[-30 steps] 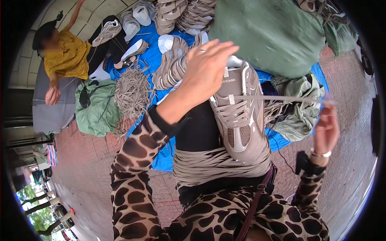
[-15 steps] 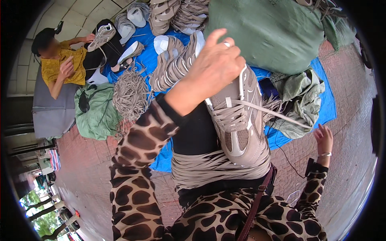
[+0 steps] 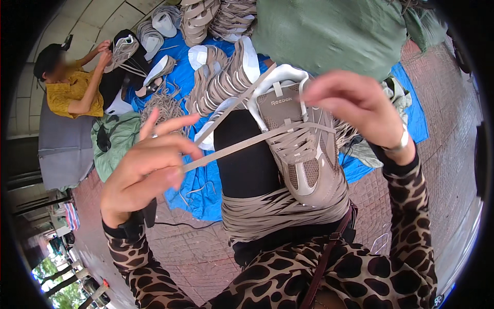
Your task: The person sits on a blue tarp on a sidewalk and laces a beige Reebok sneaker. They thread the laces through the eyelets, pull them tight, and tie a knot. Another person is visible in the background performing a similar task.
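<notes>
A taupe-and-white sneaker (image 3: 303, 149) rests on my lap, toe toward me, its lower eyelets laced. My left hand (image 3: 146, 170) is left of it, thumb and fingers pinching a flat taupe shoelace (image 3: 231, 149). One stretch of the lace runs taut to the sneaker's tongue; another slants from the hand up past the collar. My right hand (image 3: 363, 105) is beside the right side of the collar, its fingers curled together and blurred; what lies between them is hidden. A bundle of taupe laces (image 3: 283, 219) lies across my thighs under the toe.
A blue tarp (image 3: 193, 193) holds rows of shoe uppers (image 3: 221, 82) and a heap of laces (image 3: 164, 103). A large green sack (image 3: 329, 33) stands ahead. At left a person in a yellow shirt (image 3: 74, 95) handles another shoe (image 3: 123, 49). Red paving (image 3: 180, 242) surrounds the tarp.
My left hand has moved from above the sneaker down to the left and now holds a lace. My right hand has come from the far right to the collar.
</notes>
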Action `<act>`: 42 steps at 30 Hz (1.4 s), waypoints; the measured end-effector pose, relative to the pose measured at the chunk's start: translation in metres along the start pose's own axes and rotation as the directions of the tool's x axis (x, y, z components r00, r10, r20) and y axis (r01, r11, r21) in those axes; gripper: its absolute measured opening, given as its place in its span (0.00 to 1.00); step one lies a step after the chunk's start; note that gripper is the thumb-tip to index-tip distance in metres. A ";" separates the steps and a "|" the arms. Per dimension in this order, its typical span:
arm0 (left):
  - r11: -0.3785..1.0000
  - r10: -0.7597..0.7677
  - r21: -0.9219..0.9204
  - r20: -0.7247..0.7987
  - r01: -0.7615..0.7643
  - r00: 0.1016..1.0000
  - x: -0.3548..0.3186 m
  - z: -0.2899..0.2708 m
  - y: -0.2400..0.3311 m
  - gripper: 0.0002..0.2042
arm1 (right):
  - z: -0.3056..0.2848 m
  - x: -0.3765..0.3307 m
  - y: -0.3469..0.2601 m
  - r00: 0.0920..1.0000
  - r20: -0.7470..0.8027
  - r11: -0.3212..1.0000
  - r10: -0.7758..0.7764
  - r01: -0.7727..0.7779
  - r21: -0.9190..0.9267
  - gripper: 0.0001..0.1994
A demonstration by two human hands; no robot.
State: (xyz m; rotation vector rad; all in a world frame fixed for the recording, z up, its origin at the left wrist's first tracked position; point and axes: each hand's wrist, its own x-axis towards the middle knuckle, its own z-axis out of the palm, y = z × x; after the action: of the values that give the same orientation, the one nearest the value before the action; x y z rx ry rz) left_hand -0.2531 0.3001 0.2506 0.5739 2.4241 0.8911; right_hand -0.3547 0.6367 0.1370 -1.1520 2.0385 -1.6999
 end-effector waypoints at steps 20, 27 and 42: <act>0.858 -0.026 -0.514 -0.061 -0.009 0.998 0.006 0.058 -0.077 0.13 | -0.037 -0.099 0.074 0.868 -0.452 0.510 0.208 0.298 0.807 0.26; 0.921 0.254 -0.298 -0.032 -0.252 0.967 0.095 0.109 -0.018 0.08 | -0.009 -0.087 0.032 0.863 -0.439 0.935 0.250 -0.332 -0.122 0.10; 0.952 0.257 0.296 -0.617 -0.084 0.744 0.108 0.120 -0.018 0.07 | 0.042 -0.026 -0.001 0.938 -0.193 0.957 0.287 -0.274 0.093 0.04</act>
State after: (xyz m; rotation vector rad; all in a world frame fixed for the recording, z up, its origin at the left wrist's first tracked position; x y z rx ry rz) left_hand -0.2731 0.4022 0.1262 0.6700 3.2006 0.9870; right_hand -0.3104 0.6247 0.1177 -0.6481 2.1251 -1.7840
